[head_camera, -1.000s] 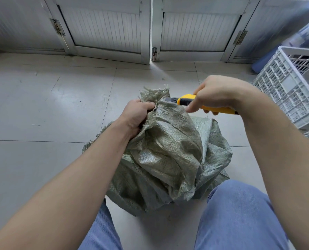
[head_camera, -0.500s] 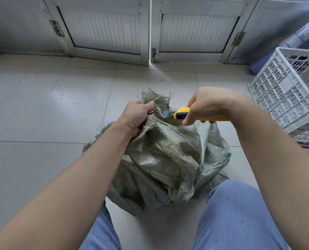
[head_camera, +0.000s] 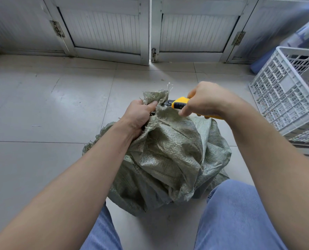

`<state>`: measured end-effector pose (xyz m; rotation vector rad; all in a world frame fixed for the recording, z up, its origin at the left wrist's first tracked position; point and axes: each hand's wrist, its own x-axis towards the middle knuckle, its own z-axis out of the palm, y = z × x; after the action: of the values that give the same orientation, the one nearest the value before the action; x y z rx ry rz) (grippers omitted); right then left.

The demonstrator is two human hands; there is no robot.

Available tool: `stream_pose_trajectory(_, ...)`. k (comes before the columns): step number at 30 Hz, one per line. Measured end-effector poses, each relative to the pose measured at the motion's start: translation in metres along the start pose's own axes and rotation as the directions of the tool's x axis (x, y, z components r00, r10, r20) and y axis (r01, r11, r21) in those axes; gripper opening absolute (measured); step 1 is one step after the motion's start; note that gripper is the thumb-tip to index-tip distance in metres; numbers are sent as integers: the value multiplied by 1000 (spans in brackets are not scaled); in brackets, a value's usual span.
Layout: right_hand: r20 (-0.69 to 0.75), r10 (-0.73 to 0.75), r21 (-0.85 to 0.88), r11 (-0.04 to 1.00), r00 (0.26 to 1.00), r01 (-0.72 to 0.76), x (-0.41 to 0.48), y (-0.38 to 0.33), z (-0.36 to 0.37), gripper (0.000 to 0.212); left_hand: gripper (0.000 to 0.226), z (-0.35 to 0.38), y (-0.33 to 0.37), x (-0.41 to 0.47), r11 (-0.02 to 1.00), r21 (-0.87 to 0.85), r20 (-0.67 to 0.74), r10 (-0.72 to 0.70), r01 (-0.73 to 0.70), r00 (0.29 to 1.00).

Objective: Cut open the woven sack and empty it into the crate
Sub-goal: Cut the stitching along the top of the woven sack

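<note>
A crumpled grey-green woven sack [head_camera: 168,156] sits on the tiled floor between my knees. My left hand [head_camera: 140,116] is clenched around its bunched, frayed neck. My right hand [head_camera: 204,101] grips a yellow utility knife [head_camera: 180,104], whose dark tip touches the sack's neck just right of my left hand. The blade itself is hidden by the fabric. A white lattice plastic crate [head_camera: 285,91] stands on the floor at the right, apart from the sack.
White louvred doors [head_camera: 114,31] close off the far side of the floor. A blue object [head_camera: 262,60] lies behind the crate. My knees in blue jeans [head_camera: 236,219] frame the sack at the bottom. Bare tiles [head_camera: 42,109] extend to the left.
My right hand has brought the knife leftward, down to the sack's neck, then pressed its tip against the fabric beside my left hand. My left hand kept its grip.
</note>
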<state>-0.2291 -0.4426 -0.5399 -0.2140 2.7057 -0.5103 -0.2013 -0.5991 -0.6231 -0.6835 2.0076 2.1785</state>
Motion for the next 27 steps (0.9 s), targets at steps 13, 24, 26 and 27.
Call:
stream_pose_trajectory(13,12,77,66,995,997,-77,2,11,-4,29,14,-4,4,-11,996,-81,57,25,-20,998)
stream_pose_trajectory(24,50,-3,-35,999,999,5,-4,-3,-11,29,16,-2,1,-7,998,-45,33,48,-46,998)
stream_pose_trajectory(26,60,-2,-37,999,998,4,-2,-2,-6,27,16,-4,1,-7,998,-37,32,58,-57,998)
stream_pose_trajectory(27,63,-3,-40,999,998,5,-2,-2,-5,27,16,-4,0,-7,998,-24,28,60,-59,998)
